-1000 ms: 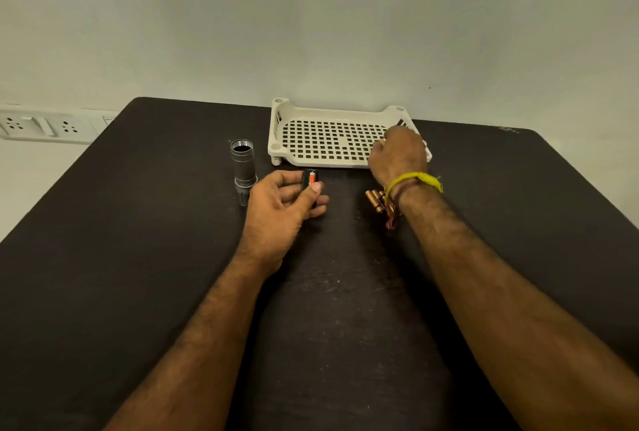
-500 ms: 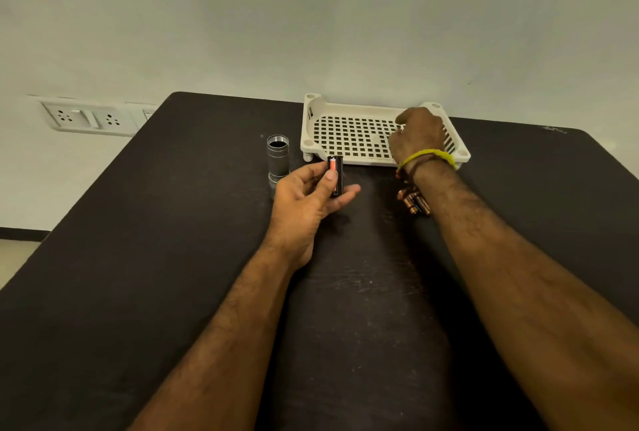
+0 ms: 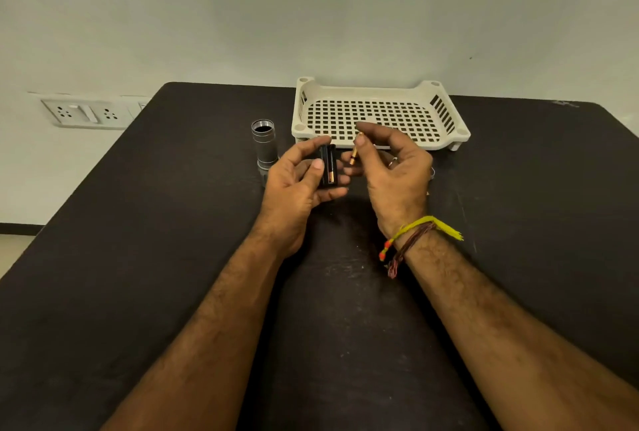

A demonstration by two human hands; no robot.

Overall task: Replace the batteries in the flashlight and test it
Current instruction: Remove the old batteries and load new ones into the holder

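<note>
My left hand (image 3: pixel 300 185) grips a black battery holder (image 3: pixel 327 165) upright, with a gold-ended battery seated in its lower part. My right hand (image 3: pixel 394 168) pinches a small gold and black battery (image 3: pixel 354 153) between thumb and forefinger, just right of the holder and not touching it. The grey flashlight body (image 3: pixel 265 144) stands upright on the black table (image 3: pixel 173 258), its open threaded end up, left of my left hand. My left hand hides its base.
A white perforated plastic tray (image 3: pixel 446 126) sits at the far edge of the table, behind my hands. A wall socket strip (image 3: pixel 86 112) is on the wall at the left. My right wrist carries yellow and red threads (image 3: pixel 415 233).
My right hand came back from the tray with a battery and now holds it next to the holder. My left hand raised the holder a little. The camera view shifted.
</note>
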